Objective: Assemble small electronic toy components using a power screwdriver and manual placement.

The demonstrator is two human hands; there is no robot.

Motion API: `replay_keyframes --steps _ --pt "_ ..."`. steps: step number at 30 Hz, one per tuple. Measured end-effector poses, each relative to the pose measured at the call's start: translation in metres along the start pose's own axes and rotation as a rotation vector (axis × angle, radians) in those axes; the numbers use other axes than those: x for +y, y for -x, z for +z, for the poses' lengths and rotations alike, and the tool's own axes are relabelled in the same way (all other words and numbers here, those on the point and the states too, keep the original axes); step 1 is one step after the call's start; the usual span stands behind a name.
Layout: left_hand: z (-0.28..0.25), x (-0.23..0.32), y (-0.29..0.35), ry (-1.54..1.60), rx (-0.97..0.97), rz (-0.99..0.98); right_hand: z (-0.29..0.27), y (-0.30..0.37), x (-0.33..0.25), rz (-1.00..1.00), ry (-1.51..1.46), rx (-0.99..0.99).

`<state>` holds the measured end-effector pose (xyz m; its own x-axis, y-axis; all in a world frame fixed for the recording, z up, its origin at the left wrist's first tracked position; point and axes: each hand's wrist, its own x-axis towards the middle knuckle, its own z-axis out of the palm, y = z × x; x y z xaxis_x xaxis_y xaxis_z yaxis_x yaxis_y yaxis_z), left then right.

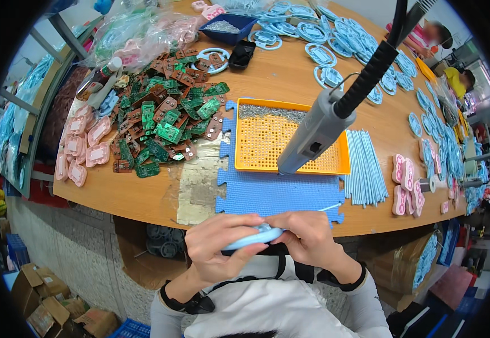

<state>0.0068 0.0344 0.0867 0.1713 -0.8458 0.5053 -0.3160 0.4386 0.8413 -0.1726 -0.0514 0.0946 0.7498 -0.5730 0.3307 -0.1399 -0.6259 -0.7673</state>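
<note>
Close to my body, past the table's front edge, a light blue rounded plastic part (253, 239) is tilted up between my hands. My left hand (217, 239) is closed round its left side, thumb below and fingers above. At its right end, my right hand (310, 236) is closed, with fingertips against the part. A thin light blue stick (329, 207) sticks out beyond my right hand; whether that hand grips it is hidden. Ahead lies a blue foam mat (279, 194) bearing a yellow perforated tray (265, 141) with many small metal screws (267, 112) along its far side.
A grey electric screwdriver (318, 129) hangs over the tray. Green and brown circuit boards (166, 121) are heaped left, beside pink-white parts (76, 143). Light blue sticks (365, 169) lie right of the tray, then pink pieces (407, 183). Blue wheel-shaped parts (349, 36) cover the far right; people sit beyond.
</note>
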Motion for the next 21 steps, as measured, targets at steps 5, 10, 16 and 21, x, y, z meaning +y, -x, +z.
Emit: replay_keyframes --steps 5,10,16,21 --pt "-0.004 -0.005 -0.01 0.078 0.136 -0.22 0.0 -0.011 0.008 0.103 -0.022 -0.084" --pt "-0.005 -0.008 -0.017 0.295 0.202 -0.319 0.0 -0.014 0.001 0.047 -0.058 -0.09" --pt "0.001 -0.009 -0.024 0.276 0.072 -0.271 -0.006 0.002 0.011 0.161 -0.048 -0.122" --pt "-0.005 -0.018 -0.025 0.461 -0.44 -0.507 -0.039 0.005 0.019 0.32 -0.108 -0.335"
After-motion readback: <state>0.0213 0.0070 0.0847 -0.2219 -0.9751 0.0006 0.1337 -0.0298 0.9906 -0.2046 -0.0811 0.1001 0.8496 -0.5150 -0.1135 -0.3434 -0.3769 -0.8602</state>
